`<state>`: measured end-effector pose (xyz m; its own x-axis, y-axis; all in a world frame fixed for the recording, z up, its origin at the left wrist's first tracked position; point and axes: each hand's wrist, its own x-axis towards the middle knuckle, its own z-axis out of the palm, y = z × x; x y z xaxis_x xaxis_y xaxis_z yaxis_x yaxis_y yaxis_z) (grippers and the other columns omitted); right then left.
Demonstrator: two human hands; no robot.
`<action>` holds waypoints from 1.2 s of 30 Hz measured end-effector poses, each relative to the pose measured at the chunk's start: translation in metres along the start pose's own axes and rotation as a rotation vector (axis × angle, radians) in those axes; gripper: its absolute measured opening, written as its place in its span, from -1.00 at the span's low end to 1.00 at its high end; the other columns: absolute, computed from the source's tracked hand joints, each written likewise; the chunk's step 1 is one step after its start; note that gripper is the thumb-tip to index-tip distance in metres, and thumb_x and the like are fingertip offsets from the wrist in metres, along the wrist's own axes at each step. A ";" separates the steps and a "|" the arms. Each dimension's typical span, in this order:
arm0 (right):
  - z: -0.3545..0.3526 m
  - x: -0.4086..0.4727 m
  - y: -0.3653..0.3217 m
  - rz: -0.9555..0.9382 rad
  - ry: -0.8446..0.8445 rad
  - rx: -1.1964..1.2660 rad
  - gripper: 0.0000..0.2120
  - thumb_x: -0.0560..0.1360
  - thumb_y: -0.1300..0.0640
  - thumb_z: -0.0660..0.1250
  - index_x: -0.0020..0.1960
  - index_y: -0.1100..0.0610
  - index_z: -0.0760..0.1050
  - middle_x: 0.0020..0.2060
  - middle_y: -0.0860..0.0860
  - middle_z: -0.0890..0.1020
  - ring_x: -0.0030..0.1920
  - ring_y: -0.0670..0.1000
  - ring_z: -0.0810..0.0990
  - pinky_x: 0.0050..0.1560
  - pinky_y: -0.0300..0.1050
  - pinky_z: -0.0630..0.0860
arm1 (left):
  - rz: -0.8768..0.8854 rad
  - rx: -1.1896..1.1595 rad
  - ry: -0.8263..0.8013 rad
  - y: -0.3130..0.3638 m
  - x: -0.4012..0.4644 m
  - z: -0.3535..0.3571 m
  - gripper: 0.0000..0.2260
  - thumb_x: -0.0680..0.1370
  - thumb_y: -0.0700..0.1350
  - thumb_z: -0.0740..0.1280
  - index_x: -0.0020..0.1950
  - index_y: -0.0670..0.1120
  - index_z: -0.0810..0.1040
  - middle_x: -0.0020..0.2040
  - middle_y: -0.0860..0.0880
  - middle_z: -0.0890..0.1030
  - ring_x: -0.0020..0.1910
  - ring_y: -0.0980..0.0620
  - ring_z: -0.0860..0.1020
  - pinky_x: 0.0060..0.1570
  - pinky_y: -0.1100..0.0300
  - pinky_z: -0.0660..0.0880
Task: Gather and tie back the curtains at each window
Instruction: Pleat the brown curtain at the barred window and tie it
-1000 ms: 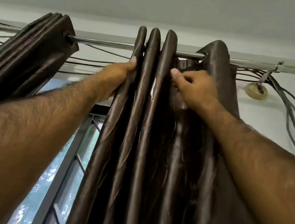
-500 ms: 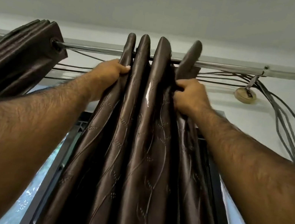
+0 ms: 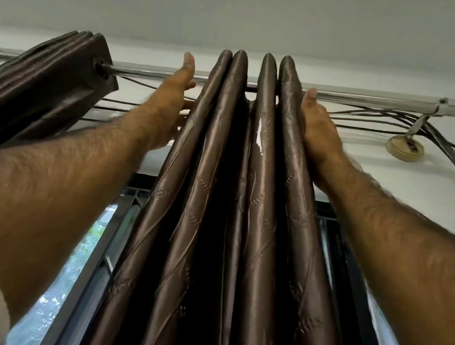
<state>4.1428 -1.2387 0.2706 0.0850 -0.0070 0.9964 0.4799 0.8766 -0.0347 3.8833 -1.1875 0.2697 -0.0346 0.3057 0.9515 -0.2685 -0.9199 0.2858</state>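
Curtain [image 3: 233, 203] folds sandwiched between both flat hands, fingers straight, seemingly gripping nothing.

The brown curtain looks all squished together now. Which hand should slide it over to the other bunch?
Probably the right hand: its flat palm presses the brown curtain on the side away from the other bunch, so it can push. The left hand stands between them.
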 end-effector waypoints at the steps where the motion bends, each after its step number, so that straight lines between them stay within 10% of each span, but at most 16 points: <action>1: 0.006 0.007 -0.001 0.011 -0.043 0.065 -0.25 0.60 -0.51 0.04 0.47 0.00 0.52 0.30 0.01 0.66 0.22 0.01 0.68 0.28 0.11 0.63 | -0.001 -0.028 -0.030 0.001 0.003 0.003 -0.21 0.53 0.59 0.10 0.55 0.08 0.46 0.20 -0.10 0.72 -0.06 -0.08 0.76 -0.12 0.00 0.68; 7: 0.071 0.035 -0.011 0.113 -0.312 0.239 -0.19 0.57 -0.56 -0.02 0.29 0.05 0.64 0.05 0.04 0.76 0.10 0.10 0.73 0.33 0.20 0.59 | 0.062 -0.078 -0.298 -0.003 0.042 0.045 -0.11 0.60 0.54 -0.08 0.38 -0.16 0.62 0.06 -0.22 0.75 0.00 -0.17 0.74 0.05 -0.01 0.68; 13: 0.022 0.057 0.005 0.066 0.224 0.135 -0.21 0.64 -0.48 -0.09 0.12 0.12 0.65 -0.14 0.08 0.69 -0.13 0.04 0.64 0.05 -0.03 0.49 | 0.059 0.019 0.127 0.001 0.065 0.002 -0.14 0.58 0.57 -0.11 0.13 -0.07 0.70 -0.03 -0.11 0.76 -0.08 -0.08 0.70 -0.12 0.09 0.59; 20: 0.070 0.066 -0.024 0.049 -0.313 0.154 -0.17 0.62 -0.50 -0.15 0.23 0.05 0.67 -0.02 0.03 0.78 0.02 0.06 0.76 0.23 0.08 0.65 | 0.040 -0.040 -0.173 0.020 0.069 0.046 -0.15 0.57 0.57 -0.03 0.29 -0.09 0.66 0.09 -0.19 0.77 0.07 -0.18 0.76 0.15 -0.18 0.69; 28: 0.020 0.065 -0.011 0.065 0.019 0.162 -0.21 0.59 -0.54 -0.05 0.28 0.02 0.63 0.18 0.19 0.71 0.00 0.08 0.72 0.20 0.17 0.66 | 0.055 -0.027 0.059 0.014 0.068 -0.001 -0.17 0.58 0.57 -0.09 0.31 0.00 0.66 0.17 -0.13 0.75 0.09 -0.16 0.74 -0.11 0.02 0.66; 32: 0.058 0.051 -0.020 0.077 -0.196 0.170 -0.33 0.66 -0.44 -0.06 0.19 -0.04 0.67 -0.03 -0.04 0.77 -0.06 -0.05 0.75 0.02 -0.07 0.67 | 0.057 0.002 -0.084 0.014 0.062 0.036 -0.23 0.61 0.54 -0.04 0.22 0.01 0.71 0.08 -0.06 0.76 0.13 -0.05 0.69 0.24 -0.10 0.63; 36: 0.044 0.038 -0.016 0.103 -0.248 0.112 -0.17 0.62 -0.51 -0.09 0.22 0.07 0.71 0.00 0.03 0.77 0.04 0.07 0.74 0.14 0.13 0.67 | 0.069 0.073 -0.092 0.018 0.045 0.025 -0.19 0.64 0.49 -0.12 0.24 -0.02 0.73 0.12 -0.07 0.77 0.06 -0.06 0.73 -0.03 0.05 0.66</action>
<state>4.1000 -1.2315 0.3120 -0.0944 0.1900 0.9772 0.3791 0.9145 -0.1412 3.9009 -1.1965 0.3206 0.0391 0.2200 0.9747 -0.1980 -0.9544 0.2233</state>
